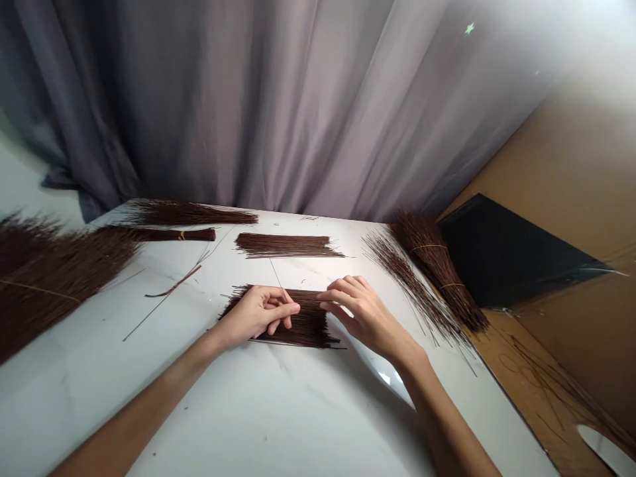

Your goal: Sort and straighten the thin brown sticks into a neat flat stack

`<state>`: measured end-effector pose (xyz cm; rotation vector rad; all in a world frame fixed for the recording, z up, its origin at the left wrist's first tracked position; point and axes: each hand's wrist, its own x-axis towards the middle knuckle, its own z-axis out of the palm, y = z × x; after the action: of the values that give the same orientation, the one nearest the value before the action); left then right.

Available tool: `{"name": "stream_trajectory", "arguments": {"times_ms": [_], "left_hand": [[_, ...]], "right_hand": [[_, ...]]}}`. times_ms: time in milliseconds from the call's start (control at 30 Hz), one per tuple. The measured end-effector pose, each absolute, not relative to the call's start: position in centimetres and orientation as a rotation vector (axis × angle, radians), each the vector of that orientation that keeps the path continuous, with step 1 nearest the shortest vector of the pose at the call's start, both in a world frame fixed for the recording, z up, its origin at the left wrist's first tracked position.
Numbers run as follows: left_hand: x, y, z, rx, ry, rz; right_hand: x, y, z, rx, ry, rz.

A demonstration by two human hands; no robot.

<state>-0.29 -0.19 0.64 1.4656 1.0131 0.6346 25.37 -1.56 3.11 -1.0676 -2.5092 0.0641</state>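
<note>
A flat pile of short dark brown sticks (303, 324) lies on the white table (278, 411) in front of me. My left hand (256, 313) rests on the pile's left part, thumb and forefinger pinched on one thin stick (277, 277) that points up and away. My right hand (360, 310) lies over the pile's right end, fingers curled down onto the sticks. A second, smaller pile of short sticks (285, 245) lies farther back on the table.
Long brown stick bundles lie at the left (44, 278), back left (183, 213) and right (437, 265), the right ones tied. Loose sticks (173, 285) lie mid-left. A grey curtain (278, 99) hangs behind. A black sheet (501, 258) and brown cardboard (571, 179) stand right.
</note>
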Motion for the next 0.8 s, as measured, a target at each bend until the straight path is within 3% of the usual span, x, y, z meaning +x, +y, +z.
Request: {"name": "stream_trajectory", "arguments": {"times_ms": [367, 800], "left_hand": [[0.7, -0.4, -0.4, 1.578, 0.965, 0.550], [0.6, -0.1, -0.7, 1.542, 1.009, 0.726]], "right_hand": [[20.8, -1.9, 2.9, -1.003, -2.625, -0.537], [22.6, -1.7, 1.7, -1.175, -2.601, -0.370]]}}
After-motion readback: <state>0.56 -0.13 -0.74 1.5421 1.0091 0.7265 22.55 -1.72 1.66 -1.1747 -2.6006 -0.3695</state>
